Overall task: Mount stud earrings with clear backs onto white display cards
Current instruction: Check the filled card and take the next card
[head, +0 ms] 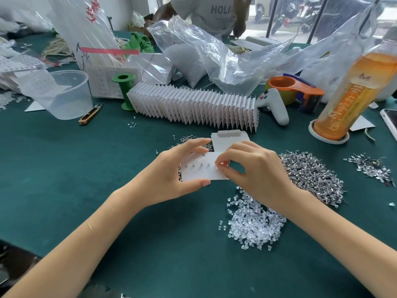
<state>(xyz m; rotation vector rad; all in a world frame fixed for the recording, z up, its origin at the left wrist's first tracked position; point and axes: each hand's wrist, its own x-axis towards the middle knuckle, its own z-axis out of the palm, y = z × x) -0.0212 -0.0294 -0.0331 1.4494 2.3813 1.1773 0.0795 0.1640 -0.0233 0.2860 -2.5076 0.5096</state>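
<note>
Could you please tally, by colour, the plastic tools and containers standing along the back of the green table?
Green spool: 1
Orange tape dispenser: 1
Clear measuring cup: 1
White game controller: 1
Orange drink bottle: 1
Total: 5

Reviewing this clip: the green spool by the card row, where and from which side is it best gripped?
Judging by its shape, grip the green spool round its narrow waist between the two flanges, which would stop slipping. It stands upright, so come from the front: the card row crowds its right side, boxes its back.

A white display card (202, 168) lies over teal table felt (64, 168), with an orange bottle (352, 97) at two o'clock and a green spool (124, 91) at eleven.
</note>
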